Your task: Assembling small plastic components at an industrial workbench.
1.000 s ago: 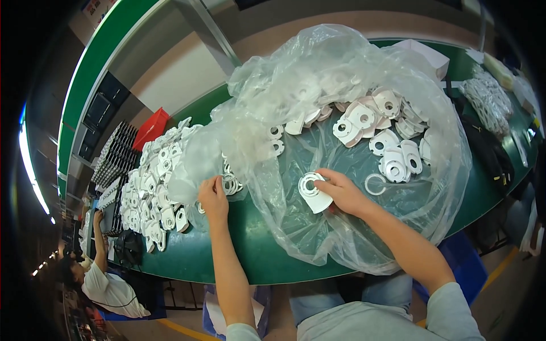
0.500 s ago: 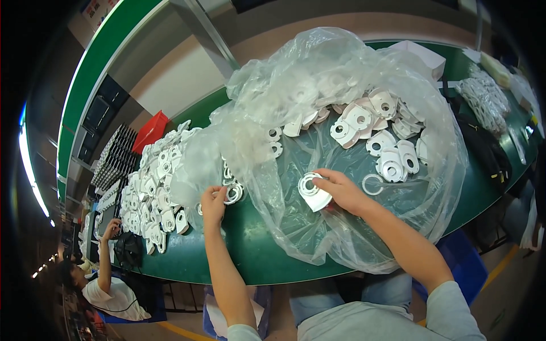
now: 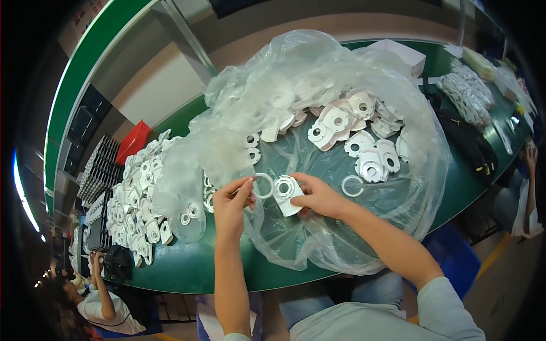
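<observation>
Between thumb and fingers, my left hand (image 3: pixel 232 206) pinches a thin white ring (image 3: pixel 263 186) by its left edge. Just right of it, my right hand (image 3: pixel 318 195) grips a white plastic housing part (image 3: pixel 286 196) with a round, ringed hole at its far end and a flat tongue pointing toward me. Ring and part are close together but look apart. Both hands are over the near side of a large clear plastic bag (image 3: pixel 273 250) spread on the green table. On that bag, right of my right hand, lies another white ring (image 3: pixel 352 186).
Many white housing parts (image 3: pixel 335 120) are heaped inside the bag, and another pile (image 3: pixel 136 199) spreads to the left. Beyond it are a red bin (image 3: pixel 133 142) and stacked black trays (image 3: pixel 96 170). A black bag (image 3: pixel 463 139) lies at right. A co-worker (image 3: pixel 108 304) sits far left.
My left hand has moved right from the small ring pile and now holds a ring beside the part. My right hand keeps the housing part. The view has shifted slightly.
</observation>
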Available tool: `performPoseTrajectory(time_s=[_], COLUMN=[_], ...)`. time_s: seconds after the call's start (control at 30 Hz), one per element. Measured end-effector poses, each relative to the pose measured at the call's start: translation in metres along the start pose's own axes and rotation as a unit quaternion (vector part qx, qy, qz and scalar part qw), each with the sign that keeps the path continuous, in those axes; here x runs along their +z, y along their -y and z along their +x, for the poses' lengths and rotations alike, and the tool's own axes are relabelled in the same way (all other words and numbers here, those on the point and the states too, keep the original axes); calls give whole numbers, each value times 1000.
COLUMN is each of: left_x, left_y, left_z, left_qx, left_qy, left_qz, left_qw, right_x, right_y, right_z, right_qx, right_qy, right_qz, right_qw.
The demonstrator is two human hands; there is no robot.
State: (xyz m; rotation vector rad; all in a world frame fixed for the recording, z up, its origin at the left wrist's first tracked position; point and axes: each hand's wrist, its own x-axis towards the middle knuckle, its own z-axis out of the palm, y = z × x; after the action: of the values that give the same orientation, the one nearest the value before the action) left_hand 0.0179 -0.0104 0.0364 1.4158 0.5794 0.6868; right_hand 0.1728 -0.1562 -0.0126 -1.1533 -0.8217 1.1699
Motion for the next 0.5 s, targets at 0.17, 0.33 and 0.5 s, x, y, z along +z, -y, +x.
performPoseTrajectory(time_s=[0.17,0.33,0.5], left_x=[28,35,35], left_y=[18,22,26], left_z=[-4,-10,-9], left_qx=[22,39,64], left_qy=[-16,-32,-33], left_qz=[28,34,70], left_qw=[999,998,995], right_x=[0,0,0], right_y=[-1,-1,1], right_z=[0,-1,-2], right_qx=[-8,-14,-25], right_qy=[8,10,17], right_qz=[-9,-14,-21], right_qw=[1000,1000,999])
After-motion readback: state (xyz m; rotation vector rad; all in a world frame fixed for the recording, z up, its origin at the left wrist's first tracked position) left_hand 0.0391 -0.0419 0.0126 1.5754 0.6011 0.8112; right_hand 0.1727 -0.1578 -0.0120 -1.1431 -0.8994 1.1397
